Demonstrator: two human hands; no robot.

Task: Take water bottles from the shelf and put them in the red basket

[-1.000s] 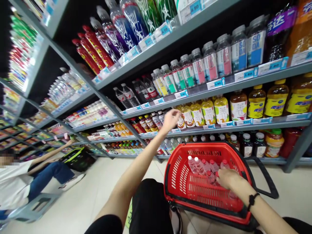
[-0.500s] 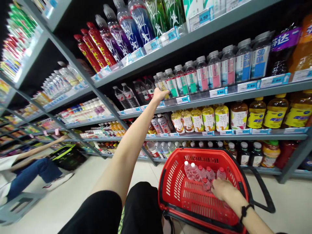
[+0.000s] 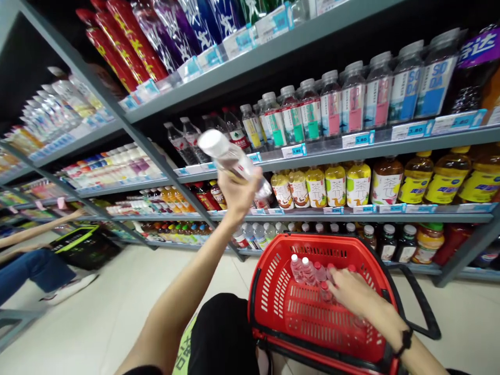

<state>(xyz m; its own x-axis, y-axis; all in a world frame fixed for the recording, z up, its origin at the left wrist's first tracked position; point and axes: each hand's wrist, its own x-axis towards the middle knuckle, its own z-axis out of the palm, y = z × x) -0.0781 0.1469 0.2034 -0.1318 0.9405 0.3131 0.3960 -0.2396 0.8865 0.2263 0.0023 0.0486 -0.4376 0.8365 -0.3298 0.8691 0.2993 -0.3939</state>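
My left hand (image 3: pixel 238 190) is raised in front of the drink shelves and is closed round a clear bottle with a white cap (image 3: pixel 230 156), held tilted with the cap pointing up and left. My right hand (image 3: pixel 349 291) rests inside a red shopping basket (image 3: pixel 281 291) on top of several small bottles with pink caps (image 3: pixel 308 268); its fingers curl over them, and what they grip is hidden. The basket stands on the floor in front of my knees.
Grey shelves (image 3: pixel 351 148) packed with drink bottles fill the view ahead. At the left a seated person in blue jeans (image 3: pixel 35 268) reaches toward the shelves beside a black basket with green trim (image 3: pixel 84 245). The floor is pale tile (image 3: pixel 117 312).
My left hand went up to the shelf with the water bottles, took one and has drawn it back toward me. My right hand stayed in the red basket.
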